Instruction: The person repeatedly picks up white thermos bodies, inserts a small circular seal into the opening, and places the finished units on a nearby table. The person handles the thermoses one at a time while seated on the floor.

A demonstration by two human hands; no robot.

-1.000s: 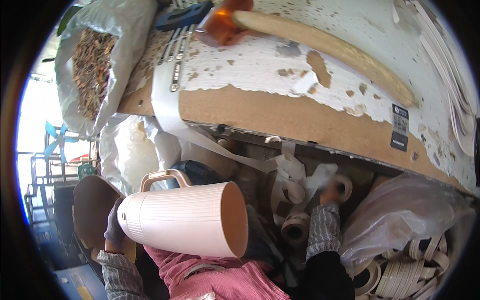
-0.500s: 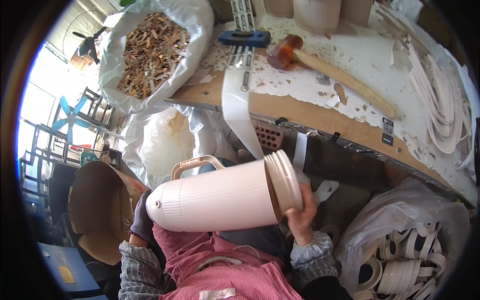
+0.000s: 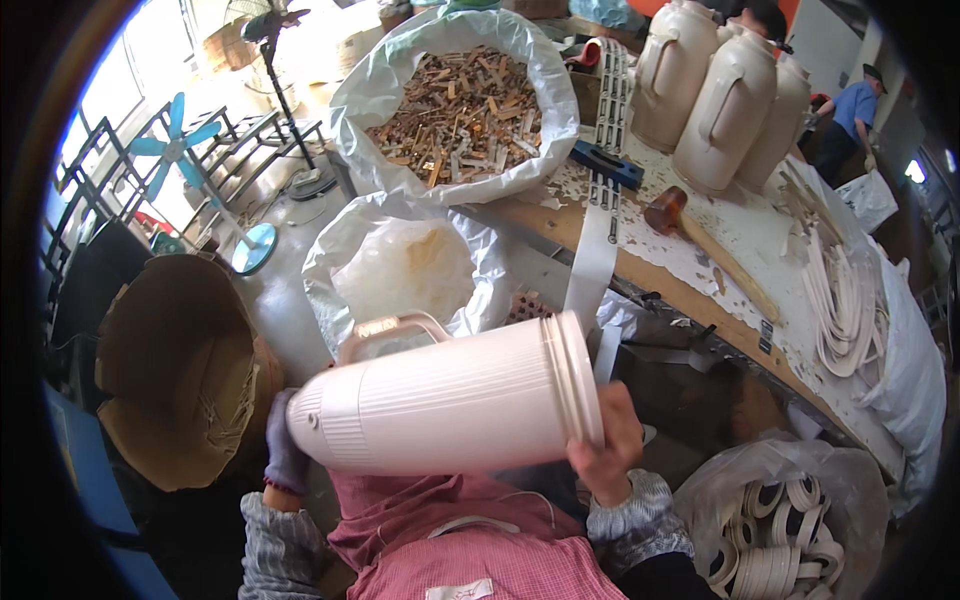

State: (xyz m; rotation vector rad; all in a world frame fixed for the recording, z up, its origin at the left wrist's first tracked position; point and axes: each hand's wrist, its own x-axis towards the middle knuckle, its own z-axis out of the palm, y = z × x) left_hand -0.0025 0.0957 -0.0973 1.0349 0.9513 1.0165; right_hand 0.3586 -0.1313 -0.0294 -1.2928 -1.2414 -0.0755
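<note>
A pale pink ribbed vacuum jug shell lies sideways above my lap, its looped handle uppermost. At its narrow left end, my left hand in a grey-purple glove supports it; the fingers are partly hidden behind the shell. My bare right hand curls round the rim of a round base cap at the wide right end. That cap sits square against the shell's end, with a ridged band showing at the joint.
On the worn bench ahead are a mallet, several upright jugs, pale strips and a sack of brown scraps. A bag of rings stands at right, a cardboard bin at left. A person stands far right.
The base cap, tilted with its threads showing before, has come square onto the shell's wide end. My view has swung, bringing the upright jugs and a distant person into sight.
</note>
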